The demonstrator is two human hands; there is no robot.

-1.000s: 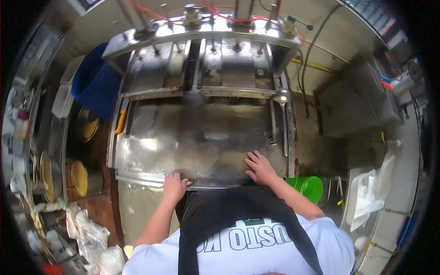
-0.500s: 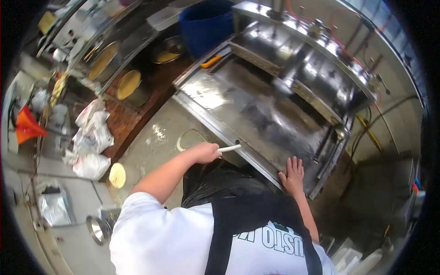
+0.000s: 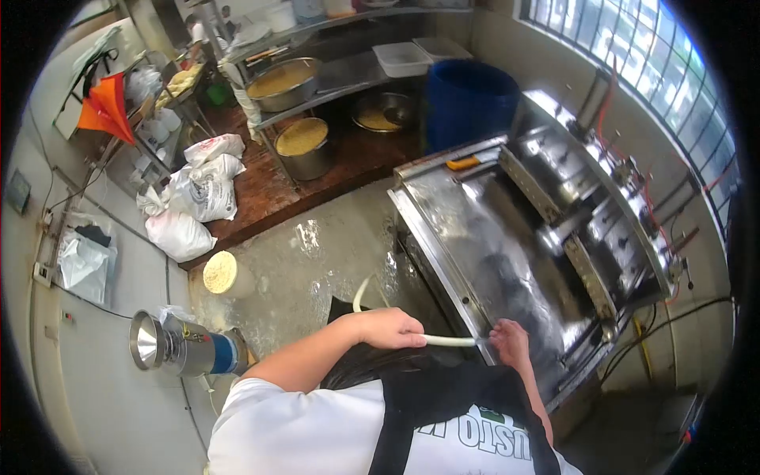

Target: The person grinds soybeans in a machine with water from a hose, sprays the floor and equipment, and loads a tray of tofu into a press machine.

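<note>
My left hand [image 3: 392,328] is wrapped round a pale, flexible hose [image 3: 451,340], whose end points to the right over the front edge of the steel table [image 3: 431,229]. Behind that hand the hose loops down toward the wet floor. Right at the hose's mouth is my right hand [image 3: 511,342], fingers loosely bent and a little blurred, with no object visible in it. Whether it touches the hose end I cannot tell. On the table's far corner lies an orange-handled tool [image 3: 463,163].
Shiny steel machinery [image 3: 554,170] runs along the table's back. A blue barrel [image 3: 471,103] stands beyond it. Pots of yellowish food [image 3: 303,146] sit on and under a shelf. White bags [image 3: 202,190], a filled bucket [image 3: 226,275] and a grinder-like machine [image 3: 178,344] are to the left.
My right hand has lifted off the tabletop and come to the hose's end. My left hand keeps hold of the hose. The view has swung left and up, showing more of the room.
</note>
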